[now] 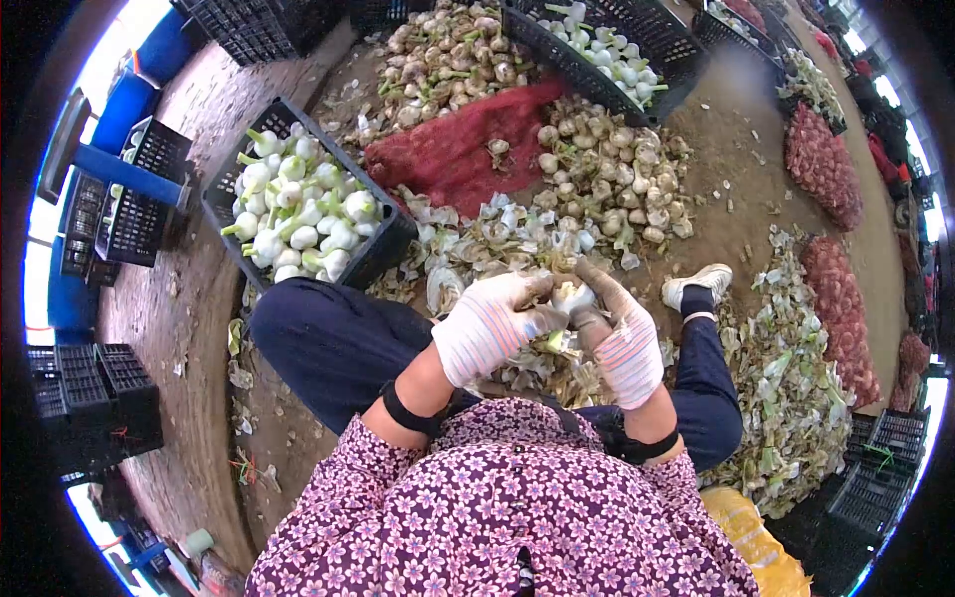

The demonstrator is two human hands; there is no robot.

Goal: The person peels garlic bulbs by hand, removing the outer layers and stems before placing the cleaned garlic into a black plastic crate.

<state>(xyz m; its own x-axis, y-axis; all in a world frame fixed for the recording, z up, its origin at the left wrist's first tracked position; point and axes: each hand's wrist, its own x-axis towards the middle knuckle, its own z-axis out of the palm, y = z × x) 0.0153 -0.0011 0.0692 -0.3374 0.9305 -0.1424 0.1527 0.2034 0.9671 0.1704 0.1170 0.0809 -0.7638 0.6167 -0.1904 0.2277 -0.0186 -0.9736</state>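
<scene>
Bulb [571,296] at frame centre, pinched between both gloved hands. Left hand [489,326] closed on it from 8 o'clock; right hand [625,338] gripping from 4 o'clock. Stalk points down toward 6 o'clock, toward lap. Both hands equally near. Crate [386,249] of peeled bulbs at 10 o'clock.

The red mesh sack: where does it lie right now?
In the head view the red mesh sack lies on the ground ahead of the gloved hands, upper centre, between the black crate of peeled white bulbs on its left and the pile of unpeeled bulbs on its right.
</scene>
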